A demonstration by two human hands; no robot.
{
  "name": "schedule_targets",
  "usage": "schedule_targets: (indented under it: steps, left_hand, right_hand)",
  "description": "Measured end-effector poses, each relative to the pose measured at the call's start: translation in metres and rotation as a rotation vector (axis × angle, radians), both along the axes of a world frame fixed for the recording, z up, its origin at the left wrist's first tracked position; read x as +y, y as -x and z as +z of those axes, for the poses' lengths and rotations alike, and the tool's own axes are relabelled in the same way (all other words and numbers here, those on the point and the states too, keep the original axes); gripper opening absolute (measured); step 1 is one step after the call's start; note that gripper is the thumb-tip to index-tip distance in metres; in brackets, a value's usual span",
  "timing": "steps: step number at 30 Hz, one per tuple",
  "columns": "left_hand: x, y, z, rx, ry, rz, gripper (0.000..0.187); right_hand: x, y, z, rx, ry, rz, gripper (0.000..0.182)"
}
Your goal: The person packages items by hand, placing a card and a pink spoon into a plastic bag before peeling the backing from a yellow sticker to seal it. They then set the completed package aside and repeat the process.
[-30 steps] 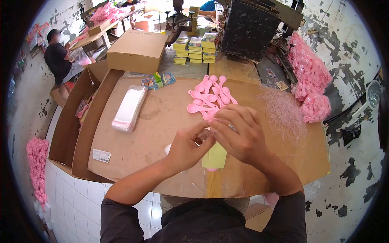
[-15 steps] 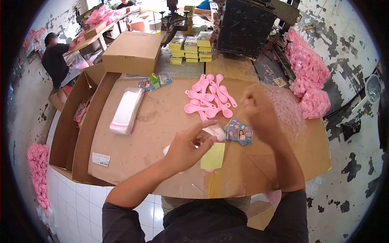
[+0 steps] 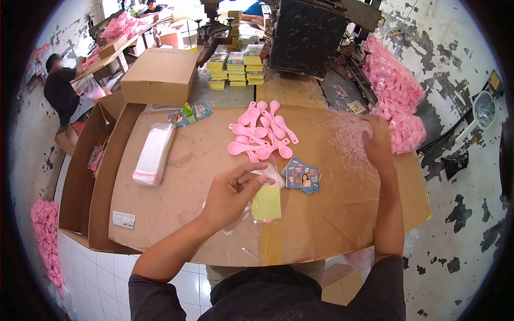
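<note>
My left hand point(image 3: 231, 191) is over the front middle of the cardboard, thumb and index finger closed on a clear plastic bag point(image 3: 274, 174). A yellow card point(image 3: 266, 203) shows at the bag, with a bit of pink below its lower edge. Far to the right, my right hand point(image 3: 379, 140) has its fingers curled into the edge of a loose heap of pale pink shredded strands point(image 3: 345, 140). Several pink spoons point(image 3: 262, 131) lie piled beyond my left hand. Beside the bag sits a stack of blue printed cards point(image 3: 303, 176).
A bundle of clear bags point(image 3: 153, 155) lies at left, near more printed cards point(image 3: 190, 114). An open carton point(image 3: 101, 176) borders the left edge. Card stacks point(image 3: 235, 68), a closed box point(image 3: 159, 75) and a black machine point(image 3: 306, 37) stand behind. Bagged pink spoons point(image 3: 393, 80) are heaped right; another person point(image 3: 61, 88) sits left.
My right hand has moved right, from beside the blue cards to the shredded strands. My left hand stays at the bag and yellow card. The whole view has shifted slightly.
</note>
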State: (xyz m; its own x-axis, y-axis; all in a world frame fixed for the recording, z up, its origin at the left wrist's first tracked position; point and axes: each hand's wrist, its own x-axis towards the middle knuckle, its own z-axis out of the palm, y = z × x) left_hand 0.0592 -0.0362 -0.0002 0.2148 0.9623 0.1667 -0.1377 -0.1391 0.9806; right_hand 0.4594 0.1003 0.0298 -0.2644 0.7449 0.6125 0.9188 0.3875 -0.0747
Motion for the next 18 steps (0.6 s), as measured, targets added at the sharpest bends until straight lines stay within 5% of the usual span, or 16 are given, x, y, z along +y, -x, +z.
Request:
schedule_targets:
  steps: [1,5,13,18]
  left_hand:
    - [0.001,0.001,-0.001,0.000,0.021,0.000,0.031]
    - [0.005,0.000,-0.010,-0.016,0.025,0.037,0.025]
    - [0.012,0.002,-0.011,-0.123,0.003,-0.038,0.030]
    - [0.014,0.006,-0.018,-0.011,0.137,-0.016,0.030]
  right_hand:
    - [-0.005,0.024,-0.001,0.115,0.004,0.146,0.043]
    - [-0.063,0.132,0.006,0.623,0.982,0.777,0.038]
    - [-0.073,0.171,-0.038,0.926,1.095,0.894,0.035]
    - [-0.076,0.163,-0.030,0.991,1.156,0.720,0.024]
